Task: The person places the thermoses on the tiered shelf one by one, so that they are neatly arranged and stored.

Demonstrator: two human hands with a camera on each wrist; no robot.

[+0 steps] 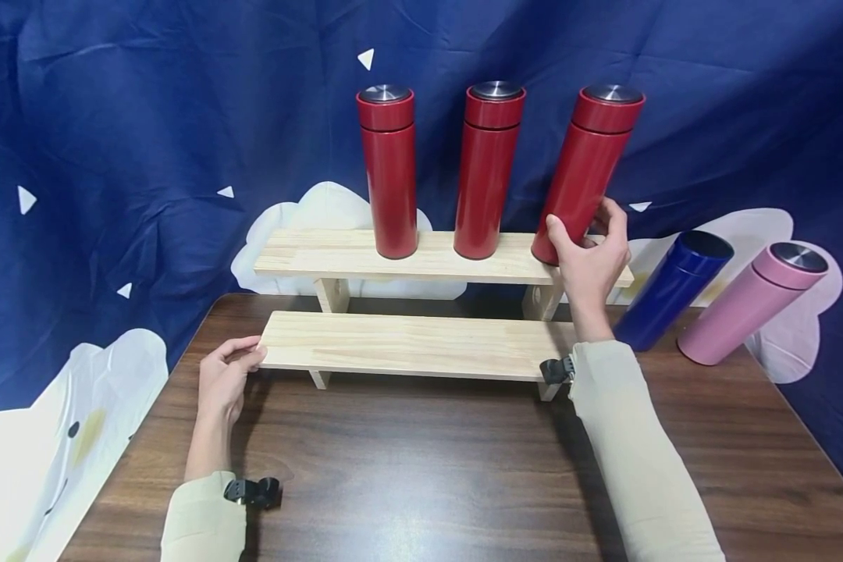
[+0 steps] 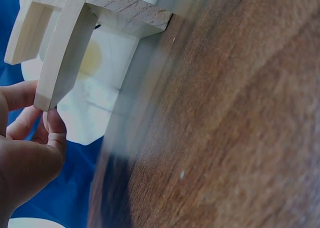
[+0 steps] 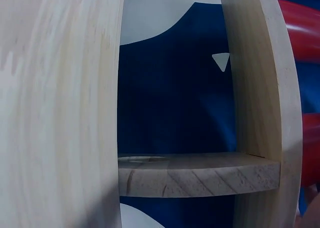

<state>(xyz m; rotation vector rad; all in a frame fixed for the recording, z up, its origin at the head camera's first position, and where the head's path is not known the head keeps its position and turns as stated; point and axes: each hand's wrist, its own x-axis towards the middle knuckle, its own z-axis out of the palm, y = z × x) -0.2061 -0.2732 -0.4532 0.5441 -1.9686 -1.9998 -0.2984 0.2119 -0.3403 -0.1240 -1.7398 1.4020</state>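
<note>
Head: held red bottle (image 1: 592, 156) upright, lid (image 1: 614, 94) up.

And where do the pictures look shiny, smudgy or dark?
Head view: pale glare on the table near the bottom, and shine on the bottle lids; left wrist view: a hazy, smeary patch along the table's edge, with the left hand clearer; right wrist view: rather dim, with shadow low on the wide board.
</note>
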